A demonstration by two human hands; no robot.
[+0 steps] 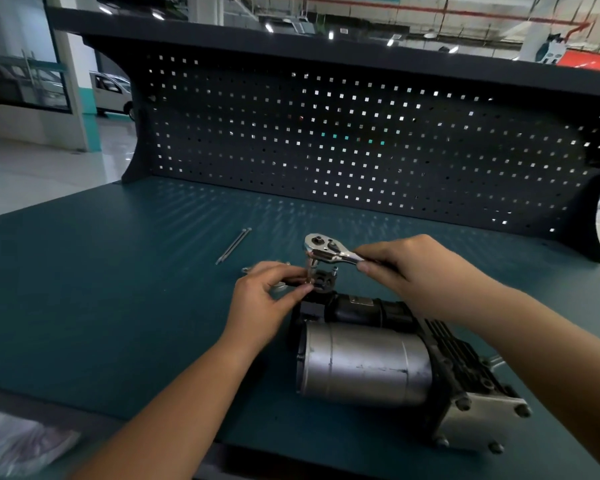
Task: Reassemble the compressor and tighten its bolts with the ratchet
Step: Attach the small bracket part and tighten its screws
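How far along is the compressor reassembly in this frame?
Done: the end plate of the compressor carries its bolts. In hand: the right hand holds the ratchet over the far fitting while the left hand pinches the socket under its head. Left: two long bolts lie loose on the bench, so tightening isn't finished.
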